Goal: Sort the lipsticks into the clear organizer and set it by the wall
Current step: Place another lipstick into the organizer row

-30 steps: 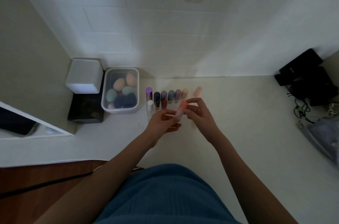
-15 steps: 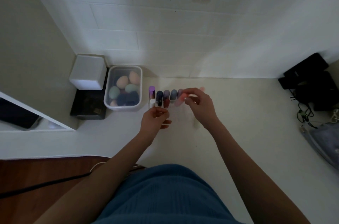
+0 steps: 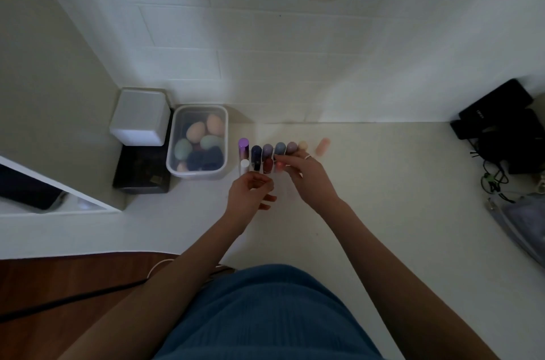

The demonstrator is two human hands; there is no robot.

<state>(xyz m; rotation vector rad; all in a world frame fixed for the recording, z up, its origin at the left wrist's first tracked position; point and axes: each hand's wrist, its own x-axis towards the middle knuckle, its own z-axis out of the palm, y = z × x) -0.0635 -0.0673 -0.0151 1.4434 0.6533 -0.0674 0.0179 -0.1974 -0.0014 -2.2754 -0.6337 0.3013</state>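
My right hand point(image 3: 306, 179) pinches a pink lipstick point(image 3: 279, 165) over the clear organizer point(image 3: 267, 166). My left hand point(image 3: 250, 194) curls, holding nothing I can see. I might bump the standing lipsticks over.

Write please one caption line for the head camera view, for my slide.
Right hand lowers a pink-red lipstick into the clear organizer on the white counter.

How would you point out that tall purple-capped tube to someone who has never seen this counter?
Start at the clear lidded box of coloured sponges near the left corner of the white brick wall. Immediately right of it begins a row of lipsticks, and the purple-capped tube is the first in line. It stands tallest, with a bright purple top over a pale body, unlike its darker, duller neighbours.
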